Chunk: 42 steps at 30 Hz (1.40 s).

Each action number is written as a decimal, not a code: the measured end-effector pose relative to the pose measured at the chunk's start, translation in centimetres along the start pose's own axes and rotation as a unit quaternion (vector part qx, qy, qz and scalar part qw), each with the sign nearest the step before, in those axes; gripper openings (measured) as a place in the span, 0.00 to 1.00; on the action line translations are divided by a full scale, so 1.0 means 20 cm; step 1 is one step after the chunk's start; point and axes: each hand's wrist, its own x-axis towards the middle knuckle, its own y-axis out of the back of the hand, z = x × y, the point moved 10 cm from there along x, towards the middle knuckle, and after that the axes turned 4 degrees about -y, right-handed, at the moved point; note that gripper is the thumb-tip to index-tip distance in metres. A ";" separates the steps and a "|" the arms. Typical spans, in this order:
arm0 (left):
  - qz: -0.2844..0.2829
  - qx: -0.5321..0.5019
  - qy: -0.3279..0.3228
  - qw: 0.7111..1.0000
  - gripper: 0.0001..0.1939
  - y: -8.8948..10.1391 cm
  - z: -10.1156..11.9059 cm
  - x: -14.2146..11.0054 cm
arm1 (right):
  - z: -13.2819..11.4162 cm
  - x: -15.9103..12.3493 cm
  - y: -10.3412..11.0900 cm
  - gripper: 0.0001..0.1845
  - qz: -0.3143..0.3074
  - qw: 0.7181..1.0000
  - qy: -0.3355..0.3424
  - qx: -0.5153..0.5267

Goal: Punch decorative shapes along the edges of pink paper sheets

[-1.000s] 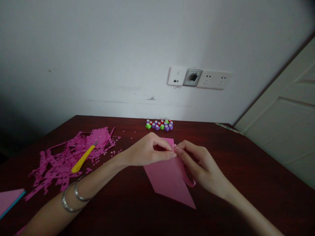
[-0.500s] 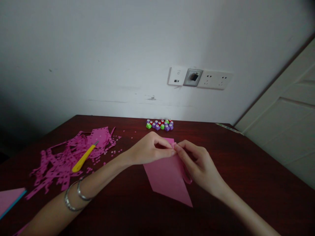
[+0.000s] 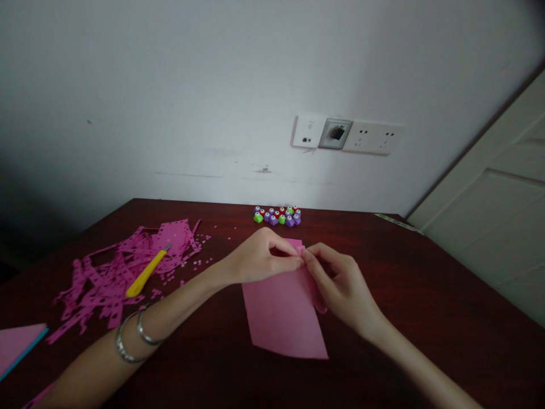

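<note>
A pink paper sheet (image 3: 283, 315) lies on the dark red table (image 3: 426, 295) in front of me. My left hand (image 3: 255, 261) pinches its far edge with curled fingers. My right hand (image 3: 340, 284) pinches the same edge from the right, fingertips touching those of the left. A narrow strip of the paper curls down beside my right palm. Two silver bangles (image 3: 131, 338) sit on my left wrist.
A heap of pink paper scraps (image 3: 110, 272) with a yellow craft knife (image 3: 145, 274) on it lies at the left. Small coloured punches (image 3: 277, 216) cluster by the wall. A pink and blue sheet (image 3: 17, 346) pokes in at the left edge. Wall sockets (image 3: 347, 135) above; a door (image 3: 489, 210) at right.
The pink sheet has swung round under my hands, its near corner moving left so the sheet now hangs squarer. Both hands kept their pinch at the far edge.
</note>
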 end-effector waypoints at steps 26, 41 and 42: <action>0.224 0.146 -0.012 0.964 0.16 0.36 0.08 -0.09 | 0.11 0.04 0.03 0.09 -0.167 0.980 -0.107 -0.023; -0.066 0.003 0.029 0.997 0.14 -0.01 0.01 -0.03 | 0.07 -0.04 -0.07 0.10 -0.225 0.966 -0.127 0.004; -0.070 0.000 0.028 0.997 0.14 -0.02 0.01 -0.03 | 0.07 -0.04 -0.07 0.10 -0.227 0.965 -0.128 0.008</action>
